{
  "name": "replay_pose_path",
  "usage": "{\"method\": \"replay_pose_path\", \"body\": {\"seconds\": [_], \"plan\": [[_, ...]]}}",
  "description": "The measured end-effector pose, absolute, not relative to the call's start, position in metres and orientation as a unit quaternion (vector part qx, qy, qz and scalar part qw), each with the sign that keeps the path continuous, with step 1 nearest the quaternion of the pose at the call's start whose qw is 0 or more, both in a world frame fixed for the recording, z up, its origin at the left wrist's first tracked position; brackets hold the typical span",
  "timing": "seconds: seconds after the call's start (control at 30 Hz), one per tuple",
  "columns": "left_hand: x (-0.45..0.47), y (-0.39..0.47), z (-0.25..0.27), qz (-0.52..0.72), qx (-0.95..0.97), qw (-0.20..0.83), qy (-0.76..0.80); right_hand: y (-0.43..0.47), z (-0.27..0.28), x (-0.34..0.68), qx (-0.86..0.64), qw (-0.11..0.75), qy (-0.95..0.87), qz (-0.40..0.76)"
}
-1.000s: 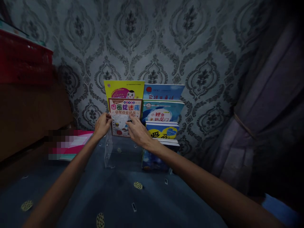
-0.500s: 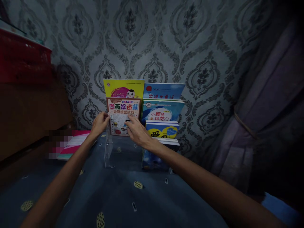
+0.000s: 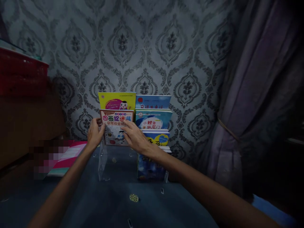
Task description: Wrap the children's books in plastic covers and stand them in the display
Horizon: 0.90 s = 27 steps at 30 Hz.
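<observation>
1. Right hand lies against the front of the brown-bordered book, fingers slightly spread and bent over the right part of its cover.
2. Left hand is at that book's left edge, thumb near the front, other fingers partly hidden; whether they pinch it, I cannot tell.
3. This book stands near the left edge of the clear stand, in front of the yellow book, whose top shows above it.
4. Along the stand's right side, from the rear top down to the front, come a light-blue book, a teal book, a yellow-and-blue book and a dark-blue book; the right wrist crosses before the lower ones.
5. Left of the stand, on the dark table, lies a pink booklet, partly blurred out.
6. Patterned wallpaper rises behind; a tied curtain hangs right.
</observation>
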State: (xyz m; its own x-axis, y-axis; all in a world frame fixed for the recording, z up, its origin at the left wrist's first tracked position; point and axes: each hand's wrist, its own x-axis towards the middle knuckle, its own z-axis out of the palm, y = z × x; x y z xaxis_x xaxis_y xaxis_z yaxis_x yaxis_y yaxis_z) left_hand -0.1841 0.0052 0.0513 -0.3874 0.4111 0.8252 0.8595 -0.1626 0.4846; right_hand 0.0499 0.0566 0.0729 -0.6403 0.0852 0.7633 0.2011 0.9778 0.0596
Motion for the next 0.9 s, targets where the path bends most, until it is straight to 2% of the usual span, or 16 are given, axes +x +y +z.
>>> {"method": "replay_pose_path", "body": {"seconds": [0.1, 0.23, 0.37, 0.47, 0.53, 0.73, 0.83, 0.9], "plan": [[-0.173, 0.001, 0.05, -0.558, -0.491, 0.283, -0.606, 0.055, 0.073, 0.059, -0.064, 0.433, -0.897, -0.06], [-0.152, -0.006, 0.052, -0.471, -0.485, 0.428, -0.6, 0.055, 0.07, 0.071, -0.057, 0.451, -0.889, -0.059], [-0.128, -0.011, 0.055, -0.342, -0.57, 0.464, -0.586, 0.055, 0.07, 0.084, -0.054, 0.455, -0.887, -0.054], [-0.112, -0.01, 0.058, -0.255, -0.634, 0.423, -0.594, 0.053, 0.074, 0.1, -0.067, 0.467, -0.881, -0.05], [-0.104, -0.007, 0.06, -0.241, -0.658, 0.374, -0.608, 0.052, 0.079, 0.115, -0.087, 0.491, -0.866, -0.046], [-0.094, 0.014, 0.066, -0.416, -0.657, 0.151, -0.61, 0.069, 0.086, 0.163, -0.187, 0.625, -0.757, -0.031], [-0.09, 0.025, 0.07, -0.454, -0.661, 0.113, -0.587, 0.094, 0.084, 0.18, -0.251, 0.664, -0.705, 0.0], [-0.087, 0.032, 0.071, -0.476, -0.664, 0.086, -0.571, 0.113, 0.079, 0.187, -0.306, 0.657, -0.686, 0.064]]}}
